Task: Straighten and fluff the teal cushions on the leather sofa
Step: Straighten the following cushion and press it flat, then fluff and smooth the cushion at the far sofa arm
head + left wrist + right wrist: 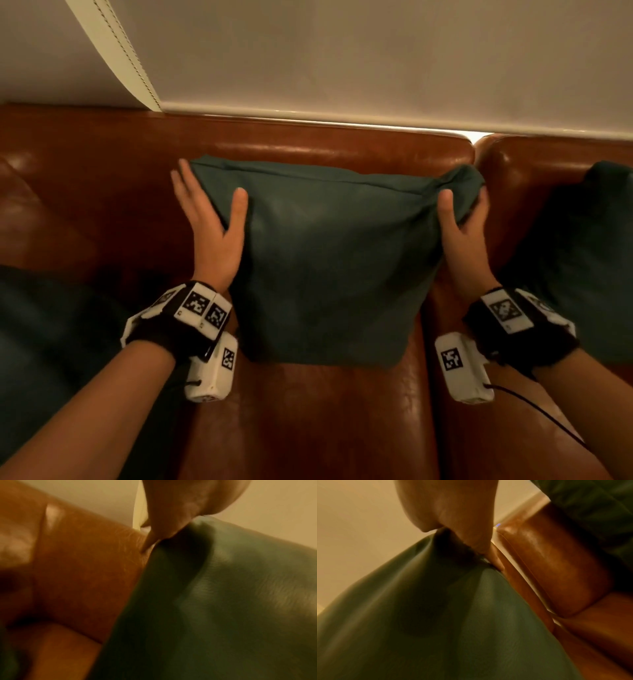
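Both hands pinch the teal cushion (329, 260): left hand (209, 222) at its upper-left edge, right hand (462, 236) at the bunched upper-right corner. Likely soft and light; hold by the corners

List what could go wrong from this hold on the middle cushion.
1. The right hand bunches the upper right corner of the middle cushion; tugging there may leave it creased rather than square.
2. The left hand holds the other side with straight fingers and a thumb, which looks looser; a shake might slip that side and tilt the cushion.
3. The right cushion sits close beside the right hand; a wide shake may knock it askew.
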Demonstrator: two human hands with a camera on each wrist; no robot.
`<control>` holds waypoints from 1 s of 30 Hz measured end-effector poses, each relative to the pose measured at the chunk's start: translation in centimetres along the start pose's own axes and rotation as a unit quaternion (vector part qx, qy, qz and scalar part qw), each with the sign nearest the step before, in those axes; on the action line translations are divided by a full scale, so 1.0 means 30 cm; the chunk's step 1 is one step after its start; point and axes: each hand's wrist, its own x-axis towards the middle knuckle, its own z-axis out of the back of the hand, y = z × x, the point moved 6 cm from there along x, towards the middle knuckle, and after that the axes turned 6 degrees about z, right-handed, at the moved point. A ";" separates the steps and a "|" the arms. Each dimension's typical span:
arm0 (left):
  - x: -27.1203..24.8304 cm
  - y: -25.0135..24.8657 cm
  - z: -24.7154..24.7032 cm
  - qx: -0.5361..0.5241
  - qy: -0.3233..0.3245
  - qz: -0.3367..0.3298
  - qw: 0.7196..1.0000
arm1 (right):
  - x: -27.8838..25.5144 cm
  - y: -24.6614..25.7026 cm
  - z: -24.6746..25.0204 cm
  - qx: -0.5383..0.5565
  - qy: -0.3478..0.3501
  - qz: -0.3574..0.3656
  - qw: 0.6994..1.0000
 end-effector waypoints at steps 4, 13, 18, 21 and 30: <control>0.011 0.002 -0.008 -0.125 -0.010 0.094 0.988 | -0.009 -0.003 -0.028 -0.010 0.016 -0.020 1.000; -0.017 0.001 0.011 -0.091 -0.020 0.062 0.994 | -0.025 0.057 -0.003 -0.046 -0.039 0.049 0.997; -0.013 -0.002 0.006 -0.086 -0.007 0.074 0.994 | -0.028 0.057 -0.015 -0.050 -0.036 0.024 0.998; -0.035 -0.010 0.023 -0.112 -0.006 0.078 0.991 | -0.056 0.089 0.008 -0.078 -0.050 0.033 0.995; -0.365 0.003 0.287 0.033 -0.093 0.000 0.995 | -0.369 0.491 -0.334 -0.252 0.142 0.433 0.854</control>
